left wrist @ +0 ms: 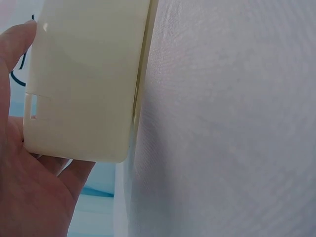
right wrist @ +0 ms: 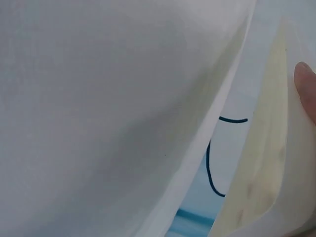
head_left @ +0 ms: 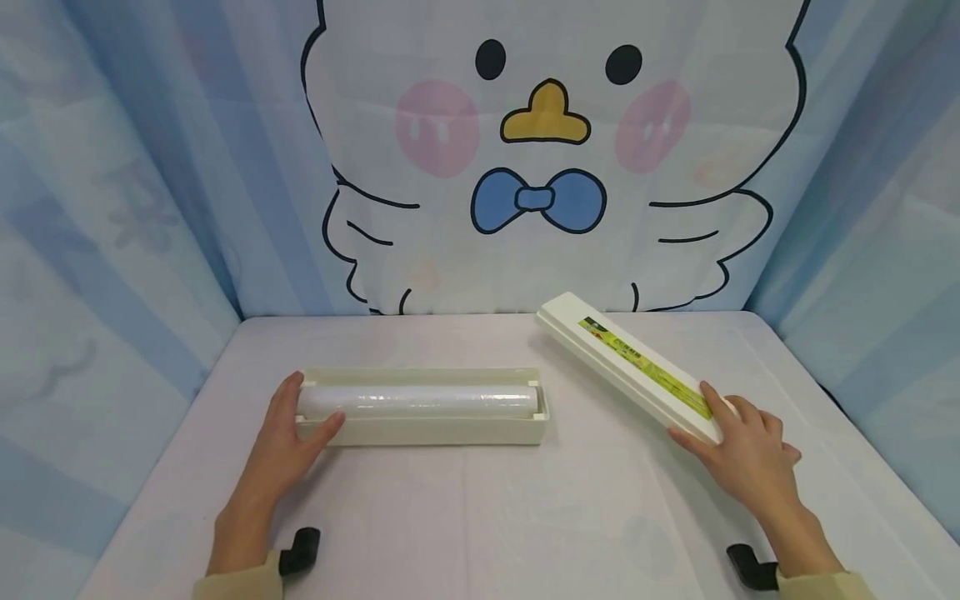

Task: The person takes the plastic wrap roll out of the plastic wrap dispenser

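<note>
A cream dispenser box (head_left: 435,432) lies lengthwise on the table, with a roll of cling film (head_left: 420,402) inside. My left hand (head_left: 276,454) grips the box's left end, thumb on the near wall and fingers at the far side. The left wrist view shows the side wall (left wrist: 89,89) between thumb and fingers. To the right, my right hand (head_left: 753,458) holds the long white lid (head_left: 600,358) by its near end. The lid slants toward the back, its yellow-green label facing up. In the right wrist view the lid's hollow underside (right wrist: 261,153) is apart from the tabletop.
A white cloth covers the table (head_left: 465,517). Behind it hangs a curtain (head_left: 540,267) with a cartoon character, and blue curtains (head_left: 97,292) stand at both sides. Black mounts (head_left: 300,550) sit at both wrists.
</note>
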{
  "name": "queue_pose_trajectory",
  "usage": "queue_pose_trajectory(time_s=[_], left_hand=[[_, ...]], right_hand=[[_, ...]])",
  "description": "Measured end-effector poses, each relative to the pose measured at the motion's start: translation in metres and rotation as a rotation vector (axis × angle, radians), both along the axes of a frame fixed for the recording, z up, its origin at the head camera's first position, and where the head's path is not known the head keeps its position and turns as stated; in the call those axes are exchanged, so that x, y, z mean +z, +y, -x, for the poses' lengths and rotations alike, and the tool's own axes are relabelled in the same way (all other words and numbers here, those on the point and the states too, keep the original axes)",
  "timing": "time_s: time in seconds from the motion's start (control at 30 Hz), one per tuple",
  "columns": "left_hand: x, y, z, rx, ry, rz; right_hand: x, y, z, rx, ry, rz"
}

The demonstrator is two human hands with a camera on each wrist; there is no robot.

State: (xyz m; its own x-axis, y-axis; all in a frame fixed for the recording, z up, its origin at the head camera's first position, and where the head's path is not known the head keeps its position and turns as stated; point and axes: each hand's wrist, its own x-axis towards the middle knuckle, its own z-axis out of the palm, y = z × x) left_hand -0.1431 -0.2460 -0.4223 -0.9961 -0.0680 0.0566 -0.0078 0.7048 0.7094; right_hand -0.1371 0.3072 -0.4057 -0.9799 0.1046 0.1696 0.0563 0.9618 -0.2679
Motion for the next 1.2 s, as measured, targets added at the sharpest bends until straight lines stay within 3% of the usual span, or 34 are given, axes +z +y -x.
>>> queue_pose_trajectory(time_s=[0.47, 0.83, 1.2], left_hand=[[0.0, 0.001, -0.002, 0.018, -0.055, -0.008], [0.0, 0.0, -0.001, 0.015, -0.043, 0.005], [0.002, 0.001, -0.002, 0.022, -0.057, 0.007]], right_hand=[[-0.011, 0.006, -0.002, -0.026, -0.068, -0.021], [-0.014, 0.008, -0.002, -0.034, -0.12, -0.029], [-0.005, 0.008, -0.003, 0.038, -0.255, 0.005]])
